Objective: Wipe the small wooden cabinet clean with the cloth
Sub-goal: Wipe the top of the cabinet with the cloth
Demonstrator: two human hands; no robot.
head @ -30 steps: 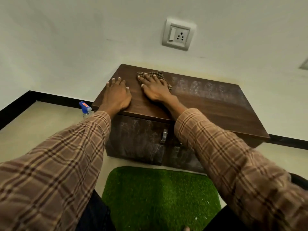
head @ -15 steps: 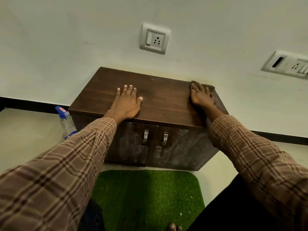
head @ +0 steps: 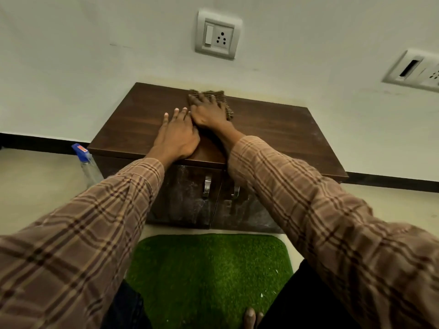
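The small wooden cabinet (head: 280,129) is dark brown and low, pushed against the white wall. Its two front doors look dusty and carry metal handles (head: 207,186). A brown checked cloth (head: 224,100) lies on the top near the back edge, at the middle. My right hand (head: 209,110) presses flat on the cloth with spread fingers and covers most of it. My left hand (head: 177,134) rests flat on the bare top beside it, fingers apart, touching the right hand.
A clear spray bottle (head: 88,166) with a blue head stands on the floor at the cabinet's left. A green grass-like mat (head: 209,269) lies in front of the cabinet. Two wall sockets (head: 217,34) sit above. A black skirting runs along the wall.
My right hand has slid the cloth from the top's right back corner leftwards to the middle. The left hand stays flat on the top.
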